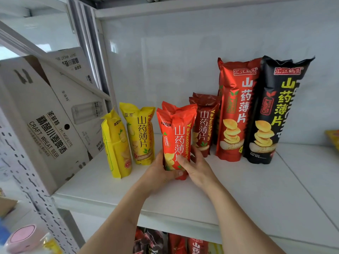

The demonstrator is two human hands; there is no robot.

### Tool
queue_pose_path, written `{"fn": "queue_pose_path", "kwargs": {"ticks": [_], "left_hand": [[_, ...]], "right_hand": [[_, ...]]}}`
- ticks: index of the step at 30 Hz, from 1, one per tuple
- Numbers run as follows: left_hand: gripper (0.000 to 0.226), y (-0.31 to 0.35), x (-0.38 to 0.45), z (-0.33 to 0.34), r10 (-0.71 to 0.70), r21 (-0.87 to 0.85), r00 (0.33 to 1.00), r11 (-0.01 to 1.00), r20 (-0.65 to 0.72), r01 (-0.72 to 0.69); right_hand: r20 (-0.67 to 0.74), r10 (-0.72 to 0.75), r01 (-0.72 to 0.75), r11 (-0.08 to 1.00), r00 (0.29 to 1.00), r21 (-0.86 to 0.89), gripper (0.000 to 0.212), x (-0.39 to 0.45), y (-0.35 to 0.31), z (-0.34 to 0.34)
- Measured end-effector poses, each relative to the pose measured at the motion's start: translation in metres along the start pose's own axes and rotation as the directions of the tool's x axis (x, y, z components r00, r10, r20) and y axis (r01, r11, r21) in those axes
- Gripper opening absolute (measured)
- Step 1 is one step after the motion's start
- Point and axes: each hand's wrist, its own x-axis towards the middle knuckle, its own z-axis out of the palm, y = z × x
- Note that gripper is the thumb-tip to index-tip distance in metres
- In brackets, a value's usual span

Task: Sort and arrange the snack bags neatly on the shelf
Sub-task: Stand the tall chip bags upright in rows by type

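Observation:
A small bright red snack bag (177, 132) stands upright on the white shelf (238, 189), with another of the same kind just behind it. My left hand (161, 171) grips its lower left side and my right hand (196, 167) grips its lower right side. Two small yellow bags (117, 143) (143, 132) stand to its left. A small dark red bag (205, 123) stands to its right, then a tall red bag (236, 110) and a tall black bag (275, 110) against the back wall.
Grey beer cartons (45, 121) lean on the shelf's left end beside the yellow bags. A yellow packet (333, 140) shows at the right edge. More snack bags (174, 242) fill the shelf below. A pink object (23, 237) sits at the lower left.

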Motion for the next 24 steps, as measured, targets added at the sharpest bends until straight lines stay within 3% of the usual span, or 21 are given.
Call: {"fn": "queue_pose_path", "kwargs": {"ticks": [10,18,24], "left_hand": [[0.09,-0.007,0.041,-0.004,-0.012,-0.033,1.0,0.999,-0.021,0.011],[0.089,-0.019,0.084,-0.009,0.014,-0.089,0.999,0.996,0.043,-0.01],[0.095,-0.024,0.105,-0.015,0.011,-0.121,0.997,0.993,0.081,-0.001]], "right_hand": [[-0.063,0.051,-0.053,0.998,0.997,-0.027,0.09,0.035,0.005,0.003],[-0.233,0.089,-0.104,0.993,0.968,-0.055,0.047,0.054,0.001,0.021],[-0.33,0.054,-0.11,0.982,0.942,-0.152,0.058,0.061,0.007,0.031]]}}
